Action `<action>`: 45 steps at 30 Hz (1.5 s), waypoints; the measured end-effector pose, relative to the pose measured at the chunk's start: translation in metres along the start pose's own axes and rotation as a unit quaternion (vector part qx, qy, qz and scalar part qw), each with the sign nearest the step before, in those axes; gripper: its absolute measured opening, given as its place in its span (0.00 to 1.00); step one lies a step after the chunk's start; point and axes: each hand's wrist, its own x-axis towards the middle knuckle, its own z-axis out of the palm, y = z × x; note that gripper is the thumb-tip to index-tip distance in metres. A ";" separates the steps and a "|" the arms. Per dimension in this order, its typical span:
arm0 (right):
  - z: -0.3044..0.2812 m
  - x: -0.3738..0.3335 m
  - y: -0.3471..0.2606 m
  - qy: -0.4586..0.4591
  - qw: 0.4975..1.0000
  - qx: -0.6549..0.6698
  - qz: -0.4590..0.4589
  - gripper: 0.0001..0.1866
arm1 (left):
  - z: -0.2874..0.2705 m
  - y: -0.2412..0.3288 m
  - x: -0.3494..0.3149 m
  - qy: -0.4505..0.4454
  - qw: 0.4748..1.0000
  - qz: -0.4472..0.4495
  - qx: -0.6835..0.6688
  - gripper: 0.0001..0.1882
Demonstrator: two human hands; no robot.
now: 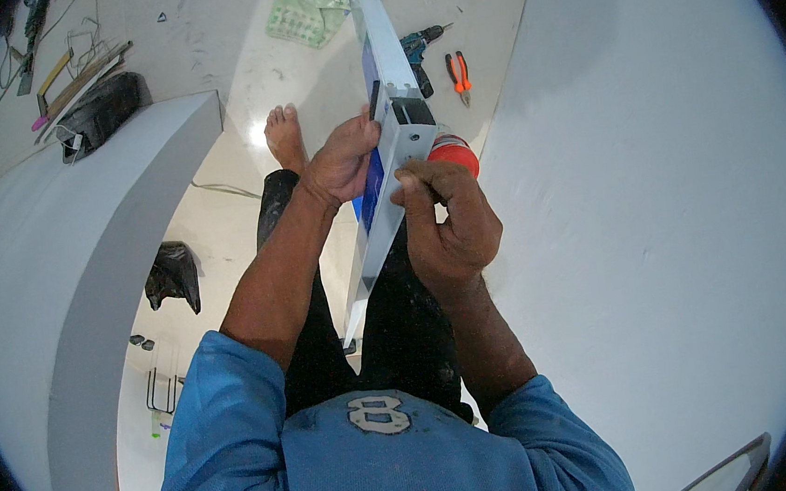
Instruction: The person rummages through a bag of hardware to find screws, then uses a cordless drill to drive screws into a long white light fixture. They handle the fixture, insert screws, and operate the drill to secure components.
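A white-framed panel (387,152) with a blue face on its left side stands upright in front of me, seen nearly edge-on. Its near end shows a dark square opening and a small screw or hole below it. My left hand (344,161) grips the panel's left side, with some fingers hidden against it. On the right side, my right hand (451,217) is closed, its thumb and forefinger pinched together at the frame's face just below the screw. Whatever sits between those fingertips is too small to make out.
Beyond the panel, a cordless drill (418,51) and orange-handled pliers (460,76) lie on the floor. A red round container (455,151) stands by my right hand. Green patterned cloth (307,10) lies ahead. White walls flank me; a black bag (110,111) rests on the left ledge.
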 end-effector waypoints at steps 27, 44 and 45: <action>-0.001 -0.002 -0.008 -0.014 0.995 -0.038 0.093 0.13 | -0.007 -0.012 -0.013 0.057 0.998 -0.019 0.019 0.40; -0.008 0.015 -0.011 -0.036 0.997 -0.039 0.061 0.08 | 0.014 0.008 -0.008 0.088 0.995 -0.009 0.045 0.53; -0.009 0.015 -0.010 -0.045 0.996 -0.051 0.061 0.07 | 0.012 0.006 -0.008 0.077 0.996 -0.006 0.048 0.53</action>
